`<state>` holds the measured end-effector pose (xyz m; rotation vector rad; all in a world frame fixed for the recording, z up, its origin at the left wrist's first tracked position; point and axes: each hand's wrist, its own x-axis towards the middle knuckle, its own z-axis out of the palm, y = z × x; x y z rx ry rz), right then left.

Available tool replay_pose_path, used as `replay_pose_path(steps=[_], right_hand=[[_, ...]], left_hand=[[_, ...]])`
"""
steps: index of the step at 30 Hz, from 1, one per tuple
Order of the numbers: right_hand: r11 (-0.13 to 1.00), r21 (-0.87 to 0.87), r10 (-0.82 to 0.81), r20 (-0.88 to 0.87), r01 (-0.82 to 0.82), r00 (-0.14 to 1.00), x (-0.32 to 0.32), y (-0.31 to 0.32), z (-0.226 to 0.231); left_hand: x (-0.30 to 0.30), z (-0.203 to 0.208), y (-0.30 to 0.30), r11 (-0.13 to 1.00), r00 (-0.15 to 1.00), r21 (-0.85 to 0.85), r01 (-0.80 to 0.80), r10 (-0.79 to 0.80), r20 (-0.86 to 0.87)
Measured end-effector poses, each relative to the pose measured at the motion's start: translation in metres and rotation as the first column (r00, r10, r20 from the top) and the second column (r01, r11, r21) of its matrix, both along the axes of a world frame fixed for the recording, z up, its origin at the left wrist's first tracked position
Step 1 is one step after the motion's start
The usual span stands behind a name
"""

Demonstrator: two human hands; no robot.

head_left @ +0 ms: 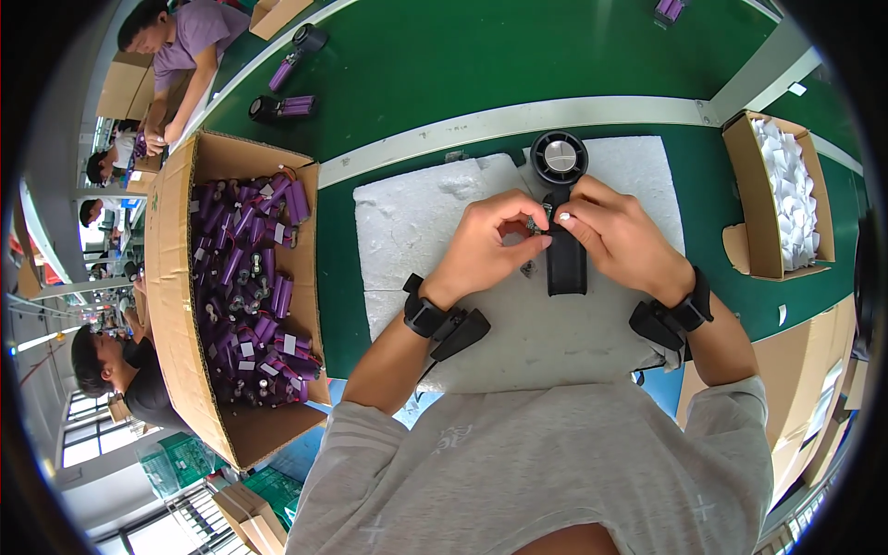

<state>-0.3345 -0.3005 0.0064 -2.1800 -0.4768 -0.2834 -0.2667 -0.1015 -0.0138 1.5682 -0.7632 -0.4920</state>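
A black handheld fan [566, 268] lies on white foam sheets [407, 222], its round head [560, 157] away from me and its handle toward me. My left hand [499, 236] is closed in a pinch at the left of the fan's neck, beside a small greenish part [533, 224] too small to name. From the right, my right hand [618, 229] reaches over the neck with its fingers pinched together. A tiny white bit shows at its fingertips, and I cannot make out what it is. The two hands' fingertips nearly meet.
At left, a cardboard box [310, 250] holds many purple battery cells [245, 222]. A smaller box [754, 203] of white paper pieces [786, 194] stands at right. More fan parts [282, 108] lie on the green bench [444, 65]. A metal rail [444, 134] crosses it. Co-workers sit at far left.
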Motion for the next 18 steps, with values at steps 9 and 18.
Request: replay_pose_path(steps=[9,18], right_hand=[[0.951,-0.283,-0.087,0.151,0.128,0.985,-0.004,0.014,-0.002],[0.998,0.057,-0.019,-0.048,0.022,0.999,0.0,0.001,0.003]], left_hand=[[-0.002,0.002,0.002,0.998,0.983,-0.03,0.06,-0.065,-0.17],[-0.005,0.006,0.002,1.0,0.961,-0.02,0.009,-0.014,-0.277]])
